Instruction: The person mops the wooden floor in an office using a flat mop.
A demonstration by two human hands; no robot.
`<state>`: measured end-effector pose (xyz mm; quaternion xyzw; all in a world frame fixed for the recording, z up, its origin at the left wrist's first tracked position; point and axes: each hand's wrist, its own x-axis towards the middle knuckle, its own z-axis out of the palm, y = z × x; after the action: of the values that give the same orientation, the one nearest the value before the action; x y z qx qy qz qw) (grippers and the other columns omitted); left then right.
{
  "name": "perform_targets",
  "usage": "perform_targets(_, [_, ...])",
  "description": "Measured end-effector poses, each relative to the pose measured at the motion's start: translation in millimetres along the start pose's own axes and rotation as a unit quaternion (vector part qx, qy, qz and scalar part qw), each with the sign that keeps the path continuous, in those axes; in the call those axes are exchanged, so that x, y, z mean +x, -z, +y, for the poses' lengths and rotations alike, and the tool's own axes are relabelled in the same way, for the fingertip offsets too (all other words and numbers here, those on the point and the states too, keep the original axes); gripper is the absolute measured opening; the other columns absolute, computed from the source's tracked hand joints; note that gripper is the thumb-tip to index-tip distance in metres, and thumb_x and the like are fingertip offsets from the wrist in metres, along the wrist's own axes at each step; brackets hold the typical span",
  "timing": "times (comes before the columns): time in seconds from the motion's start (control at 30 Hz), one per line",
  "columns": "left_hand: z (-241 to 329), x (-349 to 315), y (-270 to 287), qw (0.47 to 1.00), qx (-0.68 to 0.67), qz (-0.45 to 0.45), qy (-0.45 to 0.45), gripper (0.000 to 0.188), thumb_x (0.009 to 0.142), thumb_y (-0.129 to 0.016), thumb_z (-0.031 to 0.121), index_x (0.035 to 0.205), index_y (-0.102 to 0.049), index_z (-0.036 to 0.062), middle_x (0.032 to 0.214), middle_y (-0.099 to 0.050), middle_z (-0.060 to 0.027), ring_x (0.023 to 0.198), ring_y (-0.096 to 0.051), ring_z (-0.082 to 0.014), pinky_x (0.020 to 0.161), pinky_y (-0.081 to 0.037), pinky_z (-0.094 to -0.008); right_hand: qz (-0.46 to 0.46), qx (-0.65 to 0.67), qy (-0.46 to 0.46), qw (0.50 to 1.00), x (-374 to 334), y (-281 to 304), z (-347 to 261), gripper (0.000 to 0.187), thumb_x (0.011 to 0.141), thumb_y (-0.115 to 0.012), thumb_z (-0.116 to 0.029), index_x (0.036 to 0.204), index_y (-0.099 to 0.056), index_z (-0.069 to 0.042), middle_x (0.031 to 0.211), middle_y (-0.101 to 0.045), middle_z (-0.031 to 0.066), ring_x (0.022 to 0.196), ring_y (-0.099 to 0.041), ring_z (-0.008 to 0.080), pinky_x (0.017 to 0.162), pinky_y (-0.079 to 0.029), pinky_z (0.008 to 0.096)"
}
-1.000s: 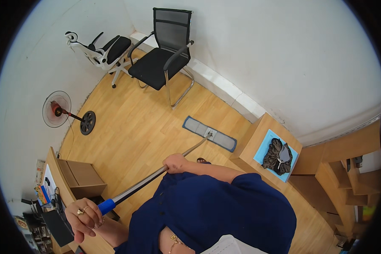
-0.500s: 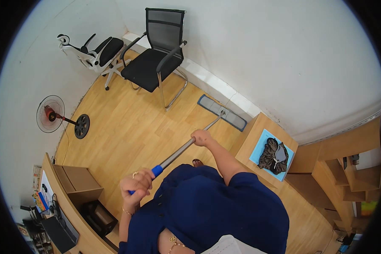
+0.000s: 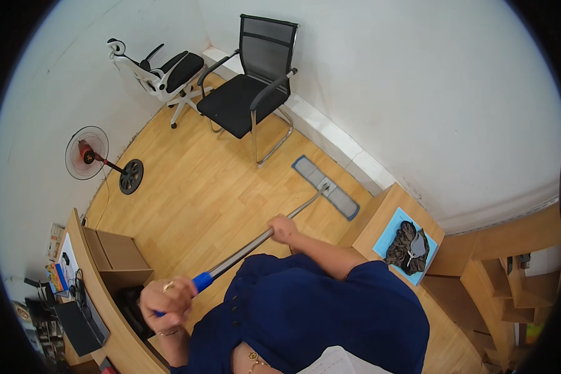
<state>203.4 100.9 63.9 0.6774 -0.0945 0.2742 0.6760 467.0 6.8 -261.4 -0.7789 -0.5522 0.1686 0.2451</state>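
Note:
A flat mop with a grey metal pole slants across the view. Its wide grey head, edged in blue, lies on the wooden floor near the white ledge at the wall's foot. My left hand is wrapped round the blue grip at the pole's upper end, beside the desk. Farther along, my right hand is closed round the bare metal of the mop pole. Both arms are in front of my dark blue top.
A black mesh chair and a white-framed office chair stand by the far wall. A pedestal fan is at left. The curved desk borders my left; a wooden cabinet bearing dark cloth is at right.
Both hands have drawn the mop back toward me and to the left. Its head has come away from the ledge. The view has shifted slightly as well.

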Motion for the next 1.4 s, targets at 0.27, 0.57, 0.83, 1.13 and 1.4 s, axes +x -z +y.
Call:
perform_targets(0.27, [34.0,-4.1,-3.2,0.996,-0.028,-0.036,-0.074,0.029,0.074,-0.066,0.016,0.051,-0.055,0.0029,0.045,-0.050,-0.0064,0.043,-0.052,-0.0201,0.052,-0.044,-0.0345,-0.035,-0.004,0.116,0.993,8.1,10.5,-46.6,0.007,0.068,-0.059,-0.020,0.068,-0.063,-0.014,0.071,-0.061,0.0079,0.080,-0.059,0.0296,0.063,-0.049,0.0415])
perform_targets(0.57, [-52.8,39.4,-34.2,0.994,0.092,0.043,0.037,0.027,0.073,-0.065,0.016,0.050,-0.055,0.0047,0.049,-0.052,-0.0063,0.052,-0.055,-0.0203,0.074,-0.043,-0.0391,0.032,-0.065,0.016,0.997,69.3,38.8,55.7,0.019,0.076,-0.056,-0.028,0.068,-0.062,-0.011,0.079,-0.061,0.0098,0.084,-0.059,0.0296,0.065,-0.049,0.0418])
perform_targets(0.83, [-91.7,35.3,-20.4,0.988,0.060,0.137,0.038,0.027,0.074,-0.063,0.016,0.051,-0.054,0.0042,0.052,-0.052,-0.0056,0.059,-0.054,-0.0211,0.077,-0.042,-0.0399,-0.020,-0.102,-0.016,0.994,99.2,34.7,81.8,0.017,0.076,-0.055,-0.026,0.073,-0.063,-0.011,0.084,-0.062,0.0085,0.092,-0.057,0.0283,0.069,-0.049,0.0439])
perform_targets(1.13, [-47.4,-34.6,-44.6,0.983,0.096,0.132,0.082,0.027,0.074,-0.062,0.015,0.051,-0.054,0.0041,0.053,-0.053,-0.0074,0.058,-0.055,-0.0211,0.076,-0.043,-0.0385,-0.097,-0.111,0.025,0.989,50.7,-7.4,46.7,0.011,0.072,-0.055,-0.019,0.070,-0.060,-0.010,0.077,-0.061,0.0107,0.086,-0.056,0.0317,0.071,-0.047,0.0433])
perform_targets(1.4, [64.5,-94.4,-18.4,0.992,0.105,0.065,0.017,0.026,0.072,-0.062,0.017,0.050,-0.055,0.0052,0.051,-0.056,-0.0056,0.048,-0.055,-0.0166,0.061,-0.046,-0.0341,0.025,0.103,0.183,0.977,-4.4,-91.5,-61.5,0.013,0.067,-0.056,-0.020,0.062,-0.054,-0.008,0.065,-0.056,0.0137,0.068,-0.054,0.0355,0.063,-0.044,0.0436])
